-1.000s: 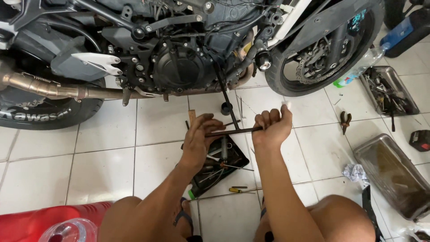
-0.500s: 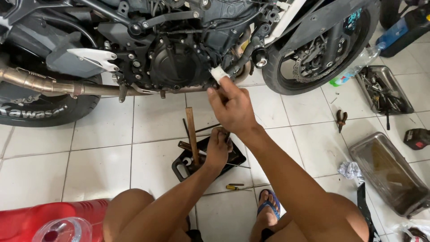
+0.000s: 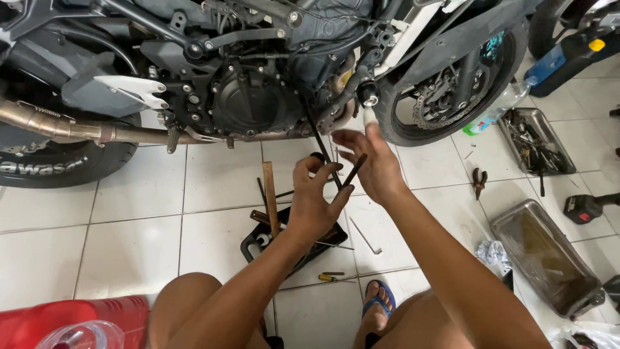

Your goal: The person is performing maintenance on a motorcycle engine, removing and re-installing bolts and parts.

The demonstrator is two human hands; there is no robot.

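The short black rod [image 3: 354, 170] was pinched in the left hand [image 3: 314, 205], held up off the floor just below the engine [image 3: 255, 106] of the motorcycle, tilted so its top end pointed up and to the right. Fingers of that hand were curled around the lower part of it, so closed on the rod, no question. The right hand [image 3: 370, 165] was right beside it, fingers spread and loose, touching or nearly touching the upper end of the rod; I couldn't tell if it actually had a grip, it looked open to me. One fingertip had a white wrap on it.

A thin black bar [image 3: 321, 145] ran down at an angle from the underside of the engine and passed behind the hands. Under the left wrist sat a black plastic tray [image 3: 253, 240] on the white tile floor [image 3: 129, 239], with a wooden stick [image 3: 270, 194] leaning up out of it. A small yellow-handled screwdriver [image 3: 332, 277] lay on the tiles just in front of the tray, near a foot in a blue sandal [image 3: 380, 302].

Further out: the exhaust pipe [image 3: 77, 131] ran left toward the rear tyre [image 3: 58, 169], the front wheel [image 3: 452, 97] sat to the right, pliers [image 3: 478, 181] on the floor beyond that, then two metal trays [image 3: 549, 258], one full of tools. Red container [image 3: 64, 320] in the bottom left corner.
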